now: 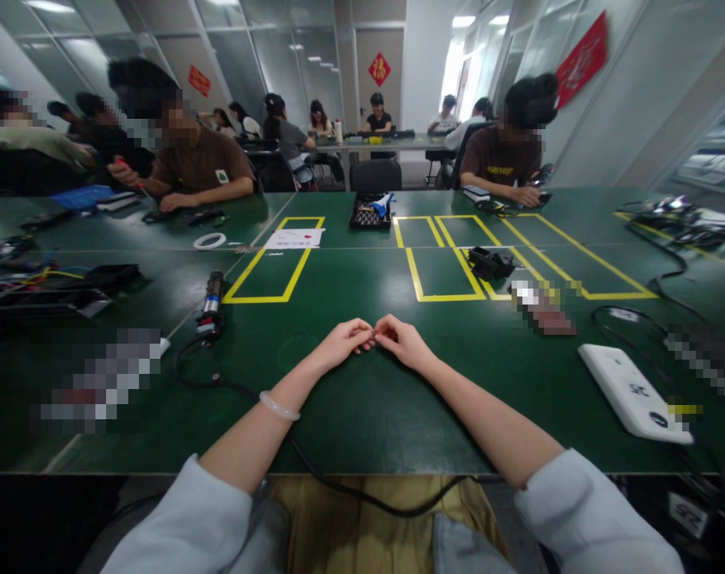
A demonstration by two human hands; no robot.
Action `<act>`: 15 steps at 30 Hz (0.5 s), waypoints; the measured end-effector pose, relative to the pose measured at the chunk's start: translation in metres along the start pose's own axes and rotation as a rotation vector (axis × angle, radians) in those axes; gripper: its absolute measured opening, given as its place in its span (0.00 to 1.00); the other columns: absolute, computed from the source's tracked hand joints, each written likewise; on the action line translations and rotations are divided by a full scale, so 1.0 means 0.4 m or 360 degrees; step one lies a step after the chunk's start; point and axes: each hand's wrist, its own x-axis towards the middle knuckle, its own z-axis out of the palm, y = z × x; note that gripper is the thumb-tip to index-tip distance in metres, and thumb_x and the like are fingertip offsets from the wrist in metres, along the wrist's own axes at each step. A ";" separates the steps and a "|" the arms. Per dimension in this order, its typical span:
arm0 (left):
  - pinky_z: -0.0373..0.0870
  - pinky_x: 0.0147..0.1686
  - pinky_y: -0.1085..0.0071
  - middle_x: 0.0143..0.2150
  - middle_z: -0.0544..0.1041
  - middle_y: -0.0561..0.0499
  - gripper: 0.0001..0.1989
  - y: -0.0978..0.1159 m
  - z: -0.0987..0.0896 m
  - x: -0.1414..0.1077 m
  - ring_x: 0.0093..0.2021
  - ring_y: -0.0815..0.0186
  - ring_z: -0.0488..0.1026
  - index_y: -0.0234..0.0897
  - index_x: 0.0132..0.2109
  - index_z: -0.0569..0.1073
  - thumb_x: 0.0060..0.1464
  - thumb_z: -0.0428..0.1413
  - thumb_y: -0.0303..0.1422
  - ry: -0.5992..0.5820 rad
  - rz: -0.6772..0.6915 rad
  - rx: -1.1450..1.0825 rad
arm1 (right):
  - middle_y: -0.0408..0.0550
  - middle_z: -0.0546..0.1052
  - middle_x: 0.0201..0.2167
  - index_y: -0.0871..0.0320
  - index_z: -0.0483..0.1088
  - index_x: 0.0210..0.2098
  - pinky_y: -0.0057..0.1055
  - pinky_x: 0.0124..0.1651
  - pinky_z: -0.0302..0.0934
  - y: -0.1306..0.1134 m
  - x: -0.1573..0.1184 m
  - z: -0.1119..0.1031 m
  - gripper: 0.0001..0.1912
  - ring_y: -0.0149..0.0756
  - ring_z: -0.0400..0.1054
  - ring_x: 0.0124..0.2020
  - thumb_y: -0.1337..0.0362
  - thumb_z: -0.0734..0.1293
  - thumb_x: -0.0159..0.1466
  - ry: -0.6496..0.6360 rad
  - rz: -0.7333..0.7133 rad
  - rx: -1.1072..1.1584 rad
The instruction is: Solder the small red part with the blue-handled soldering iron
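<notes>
Left hand (pixel 345 341) and right hand (pixel 403 339) pinch a tiny dark piece (pixel 374 334); apparent step: fine handling, next move calling for steady fingertips.

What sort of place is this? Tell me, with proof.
Likely an electronics workshop or training room: a green worktable marked with yellow rectangles, black parts with colored wires, and co-workers across the table.

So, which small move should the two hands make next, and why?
Perhaps the right hand should ease back slightly while the left hand supports: they meet over the green table, nearly hiding what looks like a small dark piece.
</notes>
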 end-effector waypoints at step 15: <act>0.69 0.42 0.67 0.46 0.74 0.45 0.19 0.027 -0.046 -0.017 0.44 0.63 0.73 0.37 0.52 0.68 0.56 0.55 0.41 0.0222 0.0368 0.0552 | 0.42 0.71 0.27 0.60 0.71 0.40 0.27 0.33 0.59 0.018 0.006 -0.001 0.09 0.29 0.63 0.27 0.62 0.67 0.60 -0.0053 0.0113 -0.0053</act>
